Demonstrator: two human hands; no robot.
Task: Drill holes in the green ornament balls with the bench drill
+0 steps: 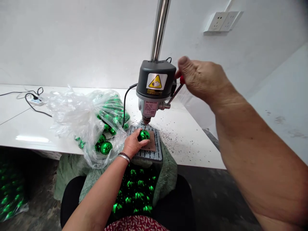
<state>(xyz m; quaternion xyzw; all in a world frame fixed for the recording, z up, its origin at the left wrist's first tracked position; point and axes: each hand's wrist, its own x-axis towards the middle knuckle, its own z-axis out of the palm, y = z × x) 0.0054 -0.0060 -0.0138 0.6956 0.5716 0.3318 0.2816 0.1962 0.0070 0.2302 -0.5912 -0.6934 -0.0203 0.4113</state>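
My left hand (133, 143) grips a shiny green ball (144, 136) on a brown board (151, 145) that lies on the grey slotted base (157, 154) of a bench drill press (156, 81). The drill bit (145, 126) comes down right at the ball's top; whether it has entered cannot be made out. Up at the right of the drill head, my right hand (201, 75) is closed around the red knob of the feed lever (176, 92). Part of the knob is hidden by the fingers.
Left of the drill, a clear plastic bag (74, 112) spills green balls (106, 148) onto the white table (43, 134). Dark shavings (173, 138) litter the tabletop. A green woven sack (166, 173) full of green balls hangs below the base. A black cable (124, 109) runs beside the drill.
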